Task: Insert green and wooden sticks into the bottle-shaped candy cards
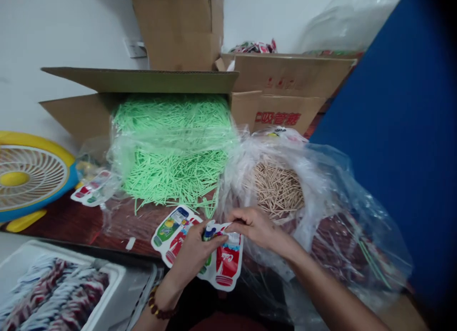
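My left hand (pixel 198 250) is closed on a flat printed packet (pixel 228 264) cut in bottle shapes, with a red bottle marked Cola. My right hand (pixel 250 226) pinches the top edge of the same packet. Another bottle-shaped packet (pixel 167 231), printed green and red, lies under and beside my left hand; whether it is joined to the first is hidden. Just beyond my hands, a spread of thin green sticks (pixel 171 174) spills from an open carton. To the right, short tan sticks (pixel 278 186) fill a clear plastic bag (pixel 321 179).
A white foam box (pixel 119 278) with rows of packed packets stands at lower left. A yellow and blue fan (pixel 53 148) is at the left edge. Cartons (pixel 178 26) stand behind, and a blue panel (pixel 385 131) closes the right side.
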Tool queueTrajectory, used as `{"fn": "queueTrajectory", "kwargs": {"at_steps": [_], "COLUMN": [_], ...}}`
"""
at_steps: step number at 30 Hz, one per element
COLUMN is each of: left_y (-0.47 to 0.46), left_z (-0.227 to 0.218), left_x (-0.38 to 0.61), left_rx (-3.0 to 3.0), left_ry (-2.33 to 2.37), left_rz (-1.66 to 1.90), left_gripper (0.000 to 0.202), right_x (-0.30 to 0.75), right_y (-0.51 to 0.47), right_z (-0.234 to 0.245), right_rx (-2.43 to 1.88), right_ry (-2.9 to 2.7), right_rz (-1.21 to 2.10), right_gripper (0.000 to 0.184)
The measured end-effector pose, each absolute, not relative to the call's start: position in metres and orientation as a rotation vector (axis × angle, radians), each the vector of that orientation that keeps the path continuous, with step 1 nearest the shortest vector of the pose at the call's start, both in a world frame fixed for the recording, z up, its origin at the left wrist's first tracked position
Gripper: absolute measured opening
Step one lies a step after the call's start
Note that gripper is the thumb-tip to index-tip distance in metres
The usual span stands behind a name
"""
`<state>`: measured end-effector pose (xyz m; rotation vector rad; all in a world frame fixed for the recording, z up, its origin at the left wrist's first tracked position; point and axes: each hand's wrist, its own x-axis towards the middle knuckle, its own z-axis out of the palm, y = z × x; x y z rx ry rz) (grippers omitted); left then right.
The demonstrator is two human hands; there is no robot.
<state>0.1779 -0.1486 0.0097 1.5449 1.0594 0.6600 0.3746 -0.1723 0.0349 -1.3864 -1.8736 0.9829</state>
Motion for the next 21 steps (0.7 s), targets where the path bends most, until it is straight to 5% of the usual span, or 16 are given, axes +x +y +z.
{"fn": "queueTrajectory", "kwargs": {"at_steps": [9,15,21], "left_y": [-0.155,-0.160,-0.160], "left_z": [0.015,0.014,0.010], "left_x": [0.199,0.215,0.223], "left_rx": [1.524,1.403,1.358], "left_ry": [0.944,0.875,0.931], "left_rz": [0.425,0.314,0.309], "left_gripper": [0.020,0.023,0.027], "right_x": [0.401,0.428,0.513], "right_y": [-0.203,-0.207,-0.181], "right_z": [0.020,0.004,0.000], "right_rx": [-1.416,-1.385,-1.931], "right_ry": [-1.865,-1.767,-1.820], "right_rz": [0.844,0.906,0.203], "right_gripper": [0.036,0.035,0.020]}}
